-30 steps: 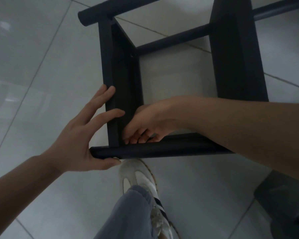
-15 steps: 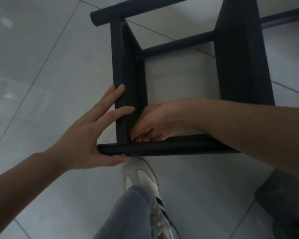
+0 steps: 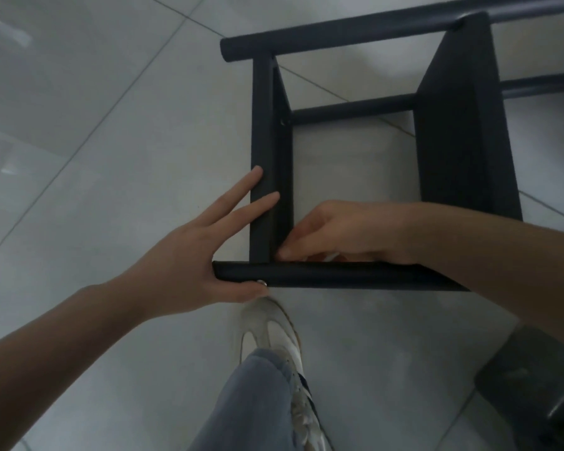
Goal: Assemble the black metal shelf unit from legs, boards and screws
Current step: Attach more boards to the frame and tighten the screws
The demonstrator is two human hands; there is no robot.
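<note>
Hands (image 3: 189,268) (image 3: 336,232) steadying unmarked black shelf unit (image 3: 453,141)

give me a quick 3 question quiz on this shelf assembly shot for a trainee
1. True or false: the left hand lies with straight fingers against the shelf board and its thumb by the near leg.
2. Where is the right hand working?
A. on the far leg
B. in the inside corner where board meets near leg
C. on the floor
3. Fill in: a small silver ____ shows on the near leg by the left thumb.

Key: 1 true; 2 B; 3 screw head. What the right hand's grip holds, if anything, is hidden.
</note>
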